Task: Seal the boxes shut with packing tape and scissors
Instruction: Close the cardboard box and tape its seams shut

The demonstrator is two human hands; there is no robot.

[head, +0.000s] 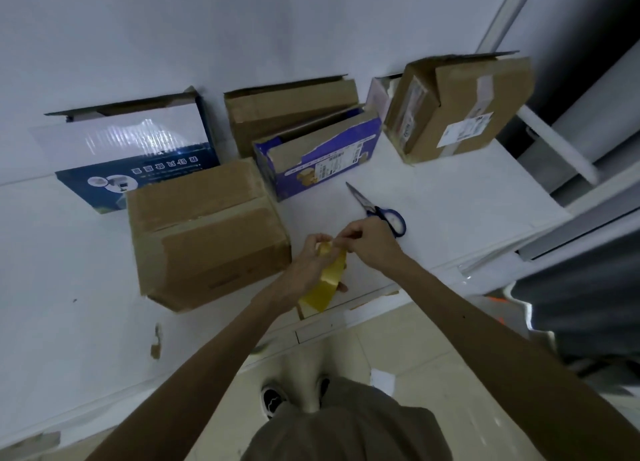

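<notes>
1. Back edge of table [450,197]: blocked by blue-white box [138,148], open brown box [291,114], purple box [318,152] and, at the right back corner, taped brown box [457,107].
2. Closed brown box [207,232] fills the middle, left of centre.
3. Scissors [377,211] lie flat in front of purple box.
4. Left hand [311,263] and right hand [367,238] hold tape roll [329,280] at front edge, just right of closed brown box.
5. Bare: from scissors to right edge; left of closed brown box.
</notes>
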